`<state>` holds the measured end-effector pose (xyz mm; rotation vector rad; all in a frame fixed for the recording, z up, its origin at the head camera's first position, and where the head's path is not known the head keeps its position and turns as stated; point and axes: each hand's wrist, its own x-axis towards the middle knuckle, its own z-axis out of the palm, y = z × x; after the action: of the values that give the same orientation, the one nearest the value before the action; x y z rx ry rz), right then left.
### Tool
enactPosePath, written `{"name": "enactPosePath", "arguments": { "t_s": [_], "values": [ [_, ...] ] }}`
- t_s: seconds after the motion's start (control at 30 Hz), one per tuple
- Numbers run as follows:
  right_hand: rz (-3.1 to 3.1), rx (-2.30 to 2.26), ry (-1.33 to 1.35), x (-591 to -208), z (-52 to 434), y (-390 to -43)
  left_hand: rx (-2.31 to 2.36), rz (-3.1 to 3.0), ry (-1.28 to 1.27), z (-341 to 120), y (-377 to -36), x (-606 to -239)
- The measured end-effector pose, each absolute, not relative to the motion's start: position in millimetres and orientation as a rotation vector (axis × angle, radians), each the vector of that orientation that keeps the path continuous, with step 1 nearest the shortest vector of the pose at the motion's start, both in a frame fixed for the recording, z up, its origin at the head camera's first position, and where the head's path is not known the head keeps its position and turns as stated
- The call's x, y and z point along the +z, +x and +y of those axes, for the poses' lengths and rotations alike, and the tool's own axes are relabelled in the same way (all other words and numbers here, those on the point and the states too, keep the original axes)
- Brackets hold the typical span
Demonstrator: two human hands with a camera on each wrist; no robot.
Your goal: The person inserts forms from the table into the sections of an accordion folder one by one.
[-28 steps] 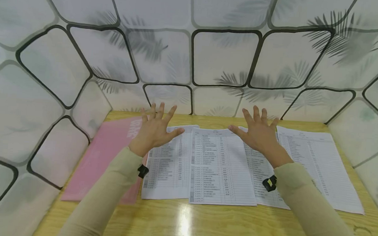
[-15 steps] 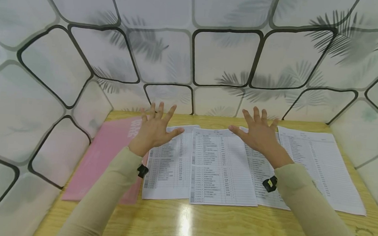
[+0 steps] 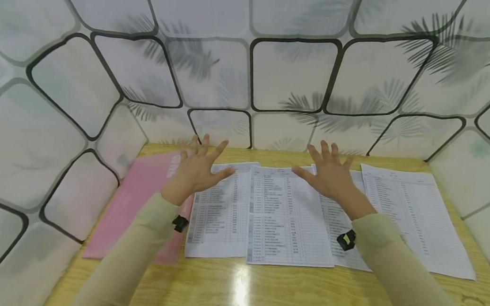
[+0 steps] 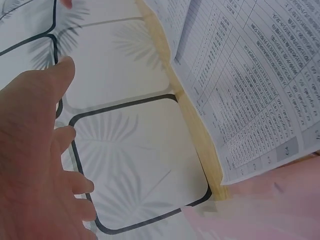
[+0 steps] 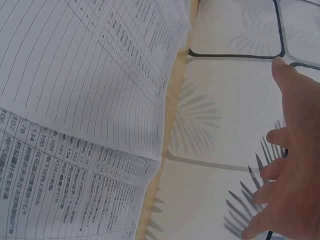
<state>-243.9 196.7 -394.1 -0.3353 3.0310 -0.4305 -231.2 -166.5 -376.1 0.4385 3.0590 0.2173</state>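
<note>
Your left hand (image 3: 195, 171) and right hand (image 3: 331, 177) hover spread, holding nothing, above the sheets (image 3: 287, 213) on the tabletop (image 3: 235, 290).

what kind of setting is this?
Probably a desk set up in a screened booth: a light wooden tabletop with printed white table sheets and a pink folder, boxed in by leaf-patterned white panels with black frames.

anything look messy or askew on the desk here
The printed sheets overlap unevenly, their bottom edges out of line, and the leftmost one lies over the pink folder, which sits angled to the table edge. No spills or tears show.
</note>
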Motion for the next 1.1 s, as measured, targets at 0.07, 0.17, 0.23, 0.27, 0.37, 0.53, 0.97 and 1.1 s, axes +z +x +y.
{"name": "enactPosePath", "arguments": {
  "t_s": [0.07,0.17,0.23,0.27,0.37,0.53,0.97,1.1],
  "values": [
    [3.022,-0.442,-0.371,-396,193,-244,0.236,3.053,0.433,-171,-227,-375],
    [3.013,-0.452,-0.437,-399,184,-244,0.239,3.037,0.422,-182,-220,-375],
    [3.004,-0.459,-0.478,-401,176,-244,0.229,3.026,0.413,-190,-215,-376],
    [3.0,-0.459,-0.498,-402,172,-244,0.219,3.018,0.404,-194,-213,-376],
    [2.986,-0.46,-0.554,-405,159,-243,0.215,2.992,0.379,-205,-207,-378],
    [2.966,-0.471,-0.636,-406,135,-239,0.266,2.97,0.339,-220,-199,-382],
    [2.875,-0.422,-0.867,-424,68,-221,0.28,2.943,0.299,-246,-184,-400],
    [2.811,-0.424,-0.916,-429,47,-217,0.309,2.935,0.288,-252,-181,-405]
  ]
}}
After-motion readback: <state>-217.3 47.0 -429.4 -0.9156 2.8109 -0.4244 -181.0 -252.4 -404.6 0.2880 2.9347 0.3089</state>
